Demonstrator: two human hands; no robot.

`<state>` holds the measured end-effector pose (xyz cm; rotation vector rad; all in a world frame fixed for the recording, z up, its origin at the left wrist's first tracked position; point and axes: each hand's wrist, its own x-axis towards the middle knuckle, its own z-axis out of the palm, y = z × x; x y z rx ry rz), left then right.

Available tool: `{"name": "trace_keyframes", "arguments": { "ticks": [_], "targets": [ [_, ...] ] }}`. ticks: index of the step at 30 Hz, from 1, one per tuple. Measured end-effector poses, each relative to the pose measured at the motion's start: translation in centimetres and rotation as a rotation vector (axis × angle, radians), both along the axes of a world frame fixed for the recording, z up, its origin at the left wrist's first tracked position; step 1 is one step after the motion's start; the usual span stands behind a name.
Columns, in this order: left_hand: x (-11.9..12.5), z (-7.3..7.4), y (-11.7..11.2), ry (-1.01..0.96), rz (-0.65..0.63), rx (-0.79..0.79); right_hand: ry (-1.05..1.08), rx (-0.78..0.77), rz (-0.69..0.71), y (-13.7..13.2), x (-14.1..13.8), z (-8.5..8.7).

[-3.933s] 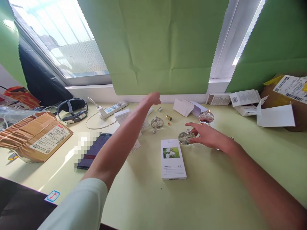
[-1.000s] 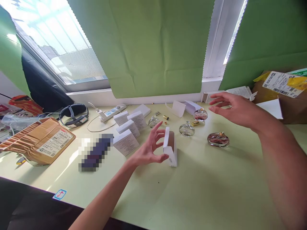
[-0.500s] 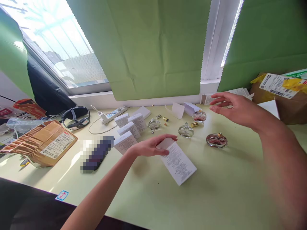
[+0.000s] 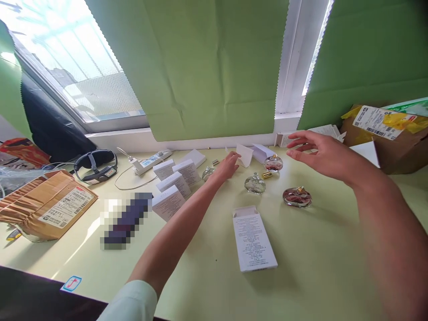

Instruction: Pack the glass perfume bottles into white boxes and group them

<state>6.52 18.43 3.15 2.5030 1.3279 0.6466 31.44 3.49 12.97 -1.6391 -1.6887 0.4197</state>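
Note:
My left hand [image 4: 228, 166] reaches to the back of the table, fingers slightly curled and apart, with nothing visible in it. It covers the spot beside a clear glass perfume bottle [image 4: 207, 173] and is near a folded white card insert [image 4: 245, 155]. My right hand [image 4: 310, 149] hovers open at the right, fingers spread, near a pinkish perfume bottle [image 4: 273, 164]. A printed white box [image 4: 254, 240] lies in front with its top end open. Behind it stands another clear perfume bottle [image 4: 254, 184]; a darker pink bottle [image 4: 297, 197] is to the right. A gold cap [image 4: 266, 174] lies between bottles.
Several white boxes [image 4: 169, 200] stand left of centre, with a power strip [image 4: 152, 162] behind. A blurred dark object [image 4: 129, 220], a brown paper package [image 4: 50, 205] and a headset [image 4: 95, 167] are at left. A cardboard carton [image 4: 391, 142] sits at the right back.
My left hand has let go of the white box, which now rests on the table, and moved back towards the small parts. My right hand stays raised and open. The view has shifted slightly.

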Motion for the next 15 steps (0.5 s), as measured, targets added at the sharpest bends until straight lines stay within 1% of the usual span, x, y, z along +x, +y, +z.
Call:
{"name": "trace_keyframes", "arguments": {
  "ticks": [2,3,5,8,9,10,11,13,14,15],
  "targets": [
    [0.9,0.1,1.0,-0.03,0.028,0.025,0.002,0.01,0.009,0.0,0.1,0.0],
    [1.1,0.5,1.1,-0.057,0.042,0.049,0.001,0.012,0.009,0.1,0.1,0.0],
    [1.3,1.9,0.5,-0.126,0.069,0.115,-0.004,0.014,0.006,0.1,0.1,0.0],
    [0.4,5.0,-2.2,-0.258,0.101,0.189,0.002,0.025,0.008,0.0,-0.1,0.1],
    [0.0,5.9,-3.4,-0.364,0.102,0.165,0.012,0.022,0.018,0.0,-0.3,0.1],
    [-0.6,6.8,-4.6,-0.44,0.084,0.106,0.037,0.004,0.039,-0.2,-0.5,0.2],
    [-1.1,7.6,-5.9,-0.467,0.026,0.015,0.078,-0.035,0.078,-0.3,-0.8,0.3],
    [-1.9,8.8,-8.1,-0.485,-0.145,-0.159,0.212,-0.144,0.198,-0.7,-1.4,0.4],
    [-2.2,9.3,-8.9,-0.479,-0.233,-0.204,0.293,-0.203,0.269,-0.9,-1.7,0.4],
    [-2.3,9.7,-9.6,-0.458,-0.314,-0.212,0.37,-0.257,0.335,-1.0,-2.0,0.4]
  ]
}}
